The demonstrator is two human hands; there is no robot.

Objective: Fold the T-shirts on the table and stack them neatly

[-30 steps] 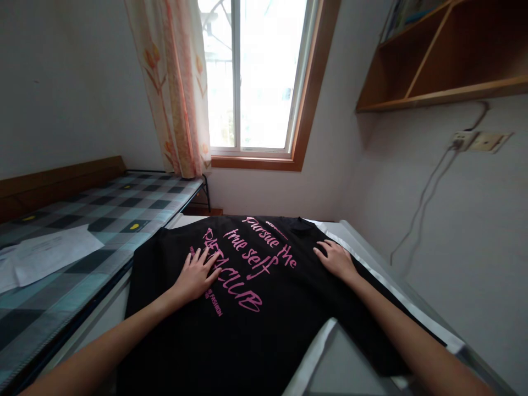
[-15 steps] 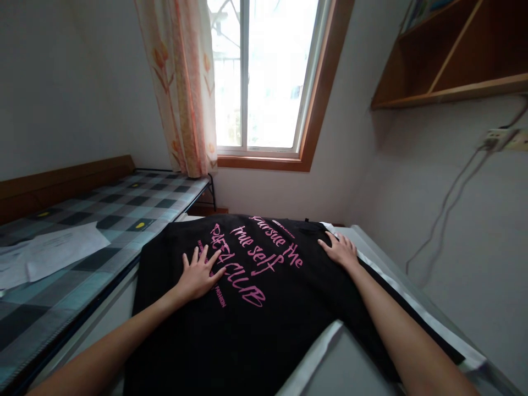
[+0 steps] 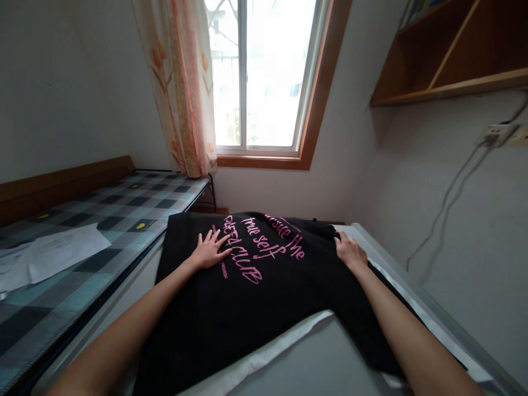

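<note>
1. One black shirt lies under the fingers; even tension should keep it smooth.
2. Pink lettering runs right from the spread fingertips.
3. Left hand: fingers wide, resting flat.
4. Right hand: fingers narrow; cannot tell whether pinching cloth.

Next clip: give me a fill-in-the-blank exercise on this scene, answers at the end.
The bare left hand partly covers the ____ lettering on the black cloth garment.
That lettering includes the words "true ____".
White paper sheets lie on the checked fabric mattress, at the picture's ____ side.

Missing words: pink; self; left.
</note>
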